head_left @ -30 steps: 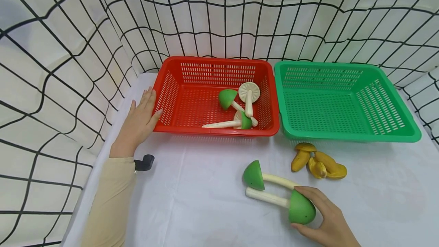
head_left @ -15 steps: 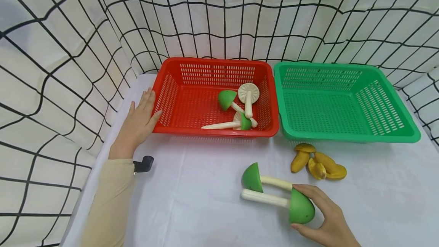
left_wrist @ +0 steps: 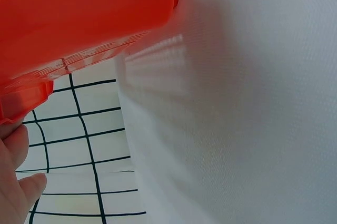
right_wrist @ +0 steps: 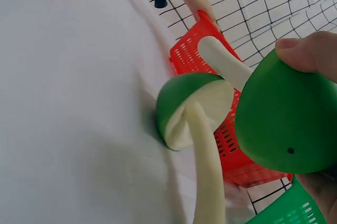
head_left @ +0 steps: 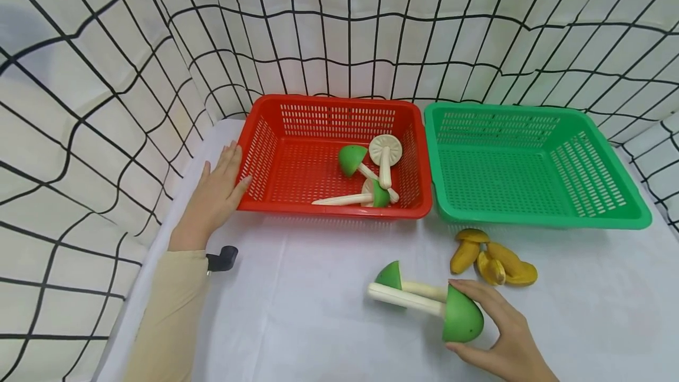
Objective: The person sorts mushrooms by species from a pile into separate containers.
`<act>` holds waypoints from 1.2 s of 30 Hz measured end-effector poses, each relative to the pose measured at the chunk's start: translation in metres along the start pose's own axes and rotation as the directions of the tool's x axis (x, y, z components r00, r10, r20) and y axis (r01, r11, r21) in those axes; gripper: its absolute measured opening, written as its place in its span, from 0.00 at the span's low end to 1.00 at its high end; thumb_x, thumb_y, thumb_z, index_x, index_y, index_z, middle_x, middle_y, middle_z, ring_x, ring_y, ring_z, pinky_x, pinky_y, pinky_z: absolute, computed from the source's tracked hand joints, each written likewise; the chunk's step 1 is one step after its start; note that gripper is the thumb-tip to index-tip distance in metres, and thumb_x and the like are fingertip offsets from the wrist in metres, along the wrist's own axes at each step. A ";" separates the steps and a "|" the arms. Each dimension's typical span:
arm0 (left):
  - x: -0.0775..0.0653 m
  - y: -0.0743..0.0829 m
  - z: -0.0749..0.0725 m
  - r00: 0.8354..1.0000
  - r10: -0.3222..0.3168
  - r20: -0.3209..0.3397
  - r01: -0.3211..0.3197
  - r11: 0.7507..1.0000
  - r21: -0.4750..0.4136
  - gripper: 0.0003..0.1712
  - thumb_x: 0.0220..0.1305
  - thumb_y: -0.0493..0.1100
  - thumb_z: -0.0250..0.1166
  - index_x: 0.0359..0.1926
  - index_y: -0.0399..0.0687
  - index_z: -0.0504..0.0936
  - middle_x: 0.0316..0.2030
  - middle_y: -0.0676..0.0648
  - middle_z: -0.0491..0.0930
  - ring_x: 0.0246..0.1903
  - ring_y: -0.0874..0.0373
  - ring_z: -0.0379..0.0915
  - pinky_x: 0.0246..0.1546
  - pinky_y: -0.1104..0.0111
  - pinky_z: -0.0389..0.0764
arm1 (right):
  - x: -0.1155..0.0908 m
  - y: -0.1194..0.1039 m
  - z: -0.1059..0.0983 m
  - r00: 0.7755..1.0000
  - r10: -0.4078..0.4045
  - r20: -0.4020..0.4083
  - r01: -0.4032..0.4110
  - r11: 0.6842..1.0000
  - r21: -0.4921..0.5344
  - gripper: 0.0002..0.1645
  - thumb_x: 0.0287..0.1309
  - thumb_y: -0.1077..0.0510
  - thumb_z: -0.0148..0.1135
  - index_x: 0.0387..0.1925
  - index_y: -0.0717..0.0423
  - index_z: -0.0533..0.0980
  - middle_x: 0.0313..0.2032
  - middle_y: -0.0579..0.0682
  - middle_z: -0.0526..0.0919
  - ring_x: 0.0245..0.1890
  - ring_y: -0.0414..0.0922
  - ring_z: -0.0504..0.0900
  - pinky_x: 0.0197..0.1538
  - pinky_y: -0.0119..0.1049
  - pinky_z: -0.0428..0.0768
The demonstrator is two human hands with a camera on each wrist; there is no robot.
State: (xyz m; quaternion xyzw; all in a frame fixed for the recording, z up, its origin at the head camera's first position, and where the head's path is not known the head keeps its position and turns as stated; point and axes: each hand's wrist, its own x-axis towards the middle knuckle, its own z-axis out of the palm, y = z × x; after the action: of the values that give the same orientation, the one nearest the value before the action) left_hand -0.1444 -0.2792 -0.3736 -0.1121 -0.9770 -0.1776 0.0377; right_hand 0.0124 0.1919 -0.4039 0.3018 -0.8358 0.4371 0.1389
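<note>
My right hand (head_left: 501, 329) pinches the green cap of a toy mushroom (head_left: 462, 316) between thumb and fingers, its pale stem pointing left. Behind it on the white cloth lies a second green-capped mushroom (head_left: 389, 276), partly covered by the held one's stem; the right wrist view shows its cap (right_wrist: 184, 95) and long stem. My left hand (head_left: 212, 193) rests with fingers extended against the left side of the red basket (head_left: 331, 212). Inside that basket, toward its right end, lie several mushrooms, one a green-capped mushroom (head_left: 352, 160) and one a mushroom with its pale underside up (head_left: 385, 152).
A green basket (head_left: 541, 220) stands right beside the red one. Several yellow-brown mushrooms (head_left: 509, 264) lie in front of it. Black wire mesh (head_left: 350, 40) over white cloth walls the back and sides. A small black device (head_left: 225, 258) sits at the left wrist.
The right hand has raised the green-capped mushroom slightly, its stem now crossing over the second mushroom. The left hand stays against the red basket. The head view has tilted slightly.
</note>
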 end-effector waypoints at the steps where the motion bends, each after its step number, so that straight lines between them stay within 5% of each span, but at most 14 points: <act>1: 0.000 0.000 0.000 1.000 -0.002 0.000 0.002 1.000 0.002 0.38 0.72 0.50 0.44 0.73 0.36 0.40 0.73 0.38 0.39 0.72 0.45 0.33 0.66 0.43 0.36 | 0.004 -0.004 -0.001 1.000 -0.005 -0.006 0.005 1.000 0.009 0.49 0.25 0.57 0.83 0.54 0.68 0.72 0.51 0.57 0.77 0.56 0.38 0.71 0.56 0.20 0.67; 8: 0.000 0.001 -0.001 1.000 -0.012 0.001 0.012 1.000 0.005 0.39 0.72 0.50 0.44 0.73 0.36 0.40 0.73 0.38 0.39 0.72 0.46 0.33 0.66 0.42 0.37 | 0.026 -0.021 -0.003 0.994 -0.089 -0.069 0.094 0.993 0.067 0.40 0.49 0.44 0.70 0.50 0.75 0.73 0.50 0.61 0.77 0.56 0.40 0.71 0.58 0.23 0.67; 19: 0.000 0.001 0.000 1.000 -0.011 -0.006 0.011 1.000 0.004 0.39 0.72 0.52 0.43 0.73 0.36 0.40 0.73 0.39 0.39 0.72 0.46 0.34 0.66 0.42 0.37 | 0.016 0.009 0.001 0.996 -0.066 -0.063 0.066 0.998 0.011 0.45 0.44 0.39 0.72 0.53 0.70 0.73 0.52 0.57 0.77 0.55 0.40 0.72 0.55 0.21 0.69; 36: -0.001 0.001 0.000 1.000 -0.001 -0.020 0.001 1.000 -0.004 0.38 0.72 0.51 0.43 0.73 0.36 0.41 0.73 0.38 0.40 0.72 0.45 0.34 0.66 0.43 0.37 | 0.038 0.003 -0.003 0.979 -0.173 -0.110 0.178 0.983 0.039 0.43 0.45 0.42 0.72 0.50 0.74 0.73 0.50 0.60 0.78 0.55 0.42 0.72 0.55 0.23 0.68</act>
State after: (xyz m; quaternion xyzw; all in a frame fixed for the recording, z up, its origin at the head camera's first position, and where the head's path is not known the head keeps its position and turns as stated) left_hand -0.1431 -0.2780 -0.3732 -0.1098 -0.9763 -0.1808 0.0469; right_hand -0.0193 0.1807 -0.3855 0.3540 -0.7864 0.4590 0.2137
